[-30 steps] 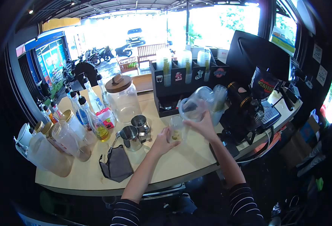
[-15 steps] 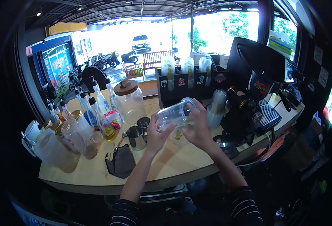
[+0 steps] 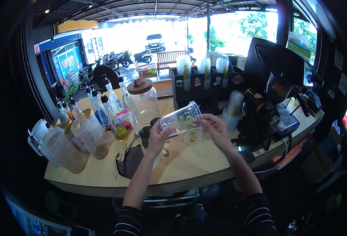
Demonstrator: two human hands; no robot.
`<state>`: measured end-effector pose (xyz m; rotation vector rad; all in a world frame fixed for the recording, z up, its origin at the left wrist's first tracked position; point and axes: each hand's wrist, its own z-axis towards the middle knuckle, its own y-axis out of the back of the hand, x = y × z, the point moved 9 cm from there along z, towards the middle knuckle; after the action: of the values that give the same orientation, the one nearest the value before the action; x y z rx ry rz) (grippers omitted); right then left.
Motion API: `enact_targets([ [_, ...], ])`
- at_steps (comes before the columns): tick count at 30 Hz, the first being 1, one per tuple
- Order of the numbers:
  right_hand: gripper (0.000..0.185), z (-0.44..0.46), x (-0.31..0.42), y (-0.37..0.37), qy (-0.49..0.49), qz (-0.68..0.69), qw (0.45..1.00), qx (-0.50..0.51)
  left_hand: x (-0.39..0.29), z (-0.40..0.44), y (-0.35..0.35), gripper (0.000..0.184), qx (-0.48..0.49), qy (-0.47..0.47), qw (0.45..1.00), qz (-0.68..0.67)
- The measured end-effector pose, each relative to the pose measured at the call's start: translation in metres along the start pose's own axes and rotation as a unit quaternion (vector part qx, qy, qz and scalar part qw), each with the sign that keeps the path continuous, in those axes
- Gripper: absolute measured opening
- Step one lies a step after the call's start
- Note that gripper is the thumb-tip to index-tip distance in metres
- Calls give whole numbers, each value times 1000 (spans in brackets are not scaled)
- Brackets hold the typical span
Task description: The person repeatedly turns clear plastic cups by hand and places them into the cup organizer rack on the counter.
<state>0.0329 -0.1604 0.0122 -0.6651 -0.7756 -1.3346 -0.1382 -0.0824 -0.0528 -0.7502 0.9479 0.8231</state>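
Observation:
A clear plastic cup [image 3: 175, 121] lies tilted in the air between my two hands, its mouth facing right. My left hand [image 3: 158, 137] is closed round the base end. At the rim, the fingers and thumb of my right hand [image 3: 216, 129] pinch the cup's edge. The rim looks doubled, and I cannot tell whether a second cup is nested inside. Just below and behind stands another clear cup [image 3: 194, 138] with a yellow-green print, upright on the counter. A metal pitcher [image 3: 144, 133] is partly hidden behind my left hand.
On the wooden counter [image 3: 181, 167] lies a dark cloth [image 3: 130, 160]. Pump bottles [image 3: 120, 131], jars and a lidded glass jar [image 3: 144, 108] stand left. A black cup holder [image 3: 189, 94], stacked cups [image 3: 233, 112] and a coffee grinder [image 3: 277, 88] stand behind and right.
My right hand has shifted from over the cup's mouth to a pinch at its rim. The cup's print now shows. The whole view has shifted slightly, with things appearing farther right.

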Motion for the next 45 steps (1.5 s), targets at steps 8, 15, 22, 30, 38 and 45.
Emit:
enact_targets([
  [8,24,-4,-4,-5,-16,-10,1000,-1,-4,-3,-19,57,-43,15,996,-71],
  [15,25,-7,-4,-1,-1,-19,1000,-4,3,-1,-23,47,-40,68,985,-154],
  [22,26,-10,-6,4,-8,-19,1000,-13,8,0,-23,47,-62,79,982,-158],
  [30,26,-14,-8,2,-13,-19,1000,-6,2,-1,-28,46,-65,86,981,-160],
  [38,24,-13,-18,5,-10,-1,1000,-16,9,2,-28,48,-81,52,981,-167],
  [45,20,-16,-36,-10,-6,66,998,1,0,8,-52,47,-126,-45,983,-126],
])
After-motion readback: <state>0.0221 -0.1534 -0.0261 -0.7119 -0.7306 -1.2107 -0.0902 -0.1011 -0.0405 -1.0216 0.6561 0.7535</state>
